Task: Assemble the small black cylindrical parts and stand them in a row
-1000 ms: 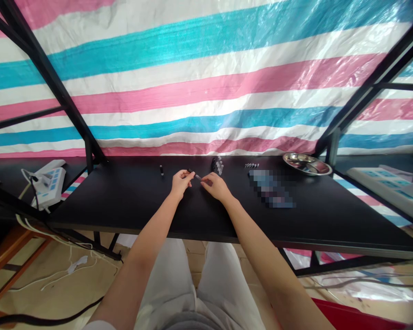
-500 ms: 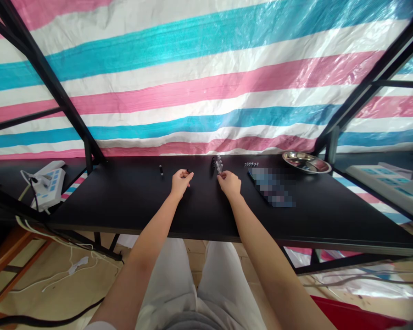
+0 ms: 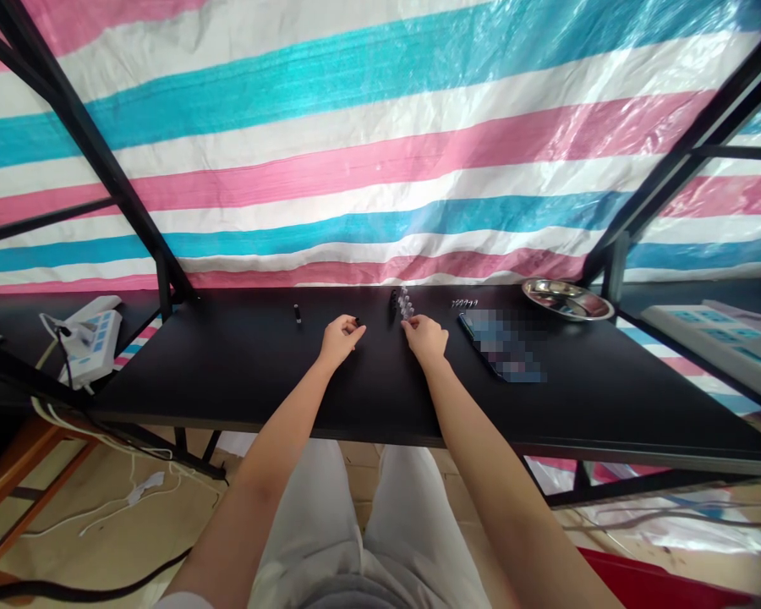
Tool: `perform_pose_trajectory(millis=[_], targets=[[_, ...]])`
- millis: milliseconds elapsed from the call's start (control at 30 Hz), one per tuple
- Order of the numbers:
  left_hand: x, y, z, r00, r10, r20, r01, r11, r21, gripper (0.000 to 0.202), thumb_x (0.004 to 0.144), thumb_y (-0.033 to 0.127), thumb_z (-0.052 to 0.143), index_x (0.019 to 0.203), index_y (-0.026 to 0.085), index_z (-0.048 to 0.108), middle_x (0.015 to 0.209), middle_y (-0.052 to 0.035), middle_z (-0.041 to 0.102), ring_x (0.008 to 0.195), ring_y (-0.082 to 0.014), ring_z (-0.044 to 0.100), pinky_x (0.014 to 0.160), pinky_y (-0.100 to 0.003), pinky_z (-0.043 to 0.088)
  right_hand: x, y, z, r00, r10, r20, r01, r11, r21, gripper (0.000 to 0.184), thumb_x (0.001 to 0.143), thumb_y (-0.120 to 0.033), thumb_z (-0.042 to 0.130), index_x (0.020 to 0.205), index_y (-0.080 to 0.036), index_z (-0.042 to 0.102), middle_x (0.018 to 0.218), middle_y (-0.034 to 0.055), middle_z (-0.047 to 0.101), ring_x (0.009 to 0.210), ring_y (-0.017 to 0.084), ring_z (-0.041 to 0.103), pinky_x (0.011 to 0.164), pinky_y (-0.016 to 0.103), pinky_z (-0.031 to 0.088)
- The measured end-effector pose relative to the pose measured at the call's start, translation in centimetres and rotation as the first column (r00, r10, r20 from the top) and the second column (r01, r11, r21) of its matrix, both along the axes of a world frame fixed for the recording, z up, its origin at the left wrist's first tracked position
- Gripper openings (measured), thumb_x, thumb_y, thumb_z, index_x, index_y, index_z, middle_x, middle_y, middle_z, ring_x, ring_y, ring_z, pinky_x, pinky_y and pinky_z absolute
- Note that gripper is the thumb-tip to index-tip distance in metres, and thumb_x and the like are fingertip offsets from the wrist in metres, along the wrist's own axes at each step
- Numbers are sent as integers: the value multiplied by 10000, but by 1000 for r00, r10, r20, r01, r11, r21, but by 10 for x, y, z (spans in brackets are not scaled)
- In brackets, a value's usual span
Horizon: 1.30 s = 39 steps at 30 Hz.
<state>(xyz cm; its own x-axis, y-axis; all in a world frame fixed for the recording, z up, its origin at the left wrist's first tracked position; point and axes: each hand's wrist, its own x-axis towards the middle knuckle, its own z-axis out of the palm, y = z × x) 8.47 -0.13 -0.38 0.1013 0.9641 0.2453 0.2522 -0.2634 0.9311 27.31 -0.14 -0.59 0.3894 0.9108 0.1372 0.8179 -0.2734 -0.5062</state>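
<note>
My left hand is closed in a pinch over the table. A small black piece shows at its fingertips, too small to name. To the right, my right hand has thumb and forefinger pressed together at the near end of a row of small clear pieces; the piece at the fingertips is partly hidden. Several small black pieces stand close beside that row, on its left. Left of my left hand, apart from it, lies a short black tube with a pale end.
A black table runs below both hands. On the right lie a row of small shiny pieces, a blurred-out phone-like slab and a round metal dish. A power strip is at the left. Black frame posts flank the table.
My left hand has moved slightly right, toward the clear pieces, with the black piece in its fingers. My right hand has stayed nearly in place.
</note>
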Motion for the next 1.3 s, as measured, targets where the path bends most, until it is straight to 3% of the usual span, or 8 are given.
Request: perform_pose_trajectory(millis=[267,567,833,1100,1300], targets=[[1,-2,0,995,-18,-95,20,1000,18,195,713,307,603,821,151,559,615,46,548,397,-50,461,500,-213,388,2,1,-4,999,6,44,-5,1000,-22,235,830,-337,492,935,-181,633,936,77,663,912,228,576,815,369,311],[2,-3,-4,948,77,-310,-37,990,133,157,718,279,608,839,177,606,669,19,594,575,-86,500,607,-219,412,-5,-14,6,998,1,64,3,998,-70,272,810,-320,497,1011,-145,555,1004,126,629,986,266,555,841,405,319],[9,1,-5,940,74,-334,-16,984,175,99,702,229,625,772,159,618,714,-12,624,667,-112,540,709,-247,447,-7,-16,9,992,72,100,-59,990,-132,205,831,-300,434,876,-165,581,917,111,642,961,256,569,837,404,334],[46,21,-12,904,-11,-427,84,985,151,138,702,244,642,812,160,641,726,-9,644,651,-115,547,676,-243,439,-6,-15,9,992,95,78,-83,985,-149,216,831,-313,440,883,-172,593,908,100,651,944,242,586,842,389,346],[72,33,-12,840,73,-538,52,975,214,139,741,248,618,855,178,654,798,-28,652,759,-156,562,745,-281,433,-5,-14,8,992,104,70,-93,986,-138,215,829,-320,439,879,-175,589,916,98,650,946,244,586,825,388,362]])
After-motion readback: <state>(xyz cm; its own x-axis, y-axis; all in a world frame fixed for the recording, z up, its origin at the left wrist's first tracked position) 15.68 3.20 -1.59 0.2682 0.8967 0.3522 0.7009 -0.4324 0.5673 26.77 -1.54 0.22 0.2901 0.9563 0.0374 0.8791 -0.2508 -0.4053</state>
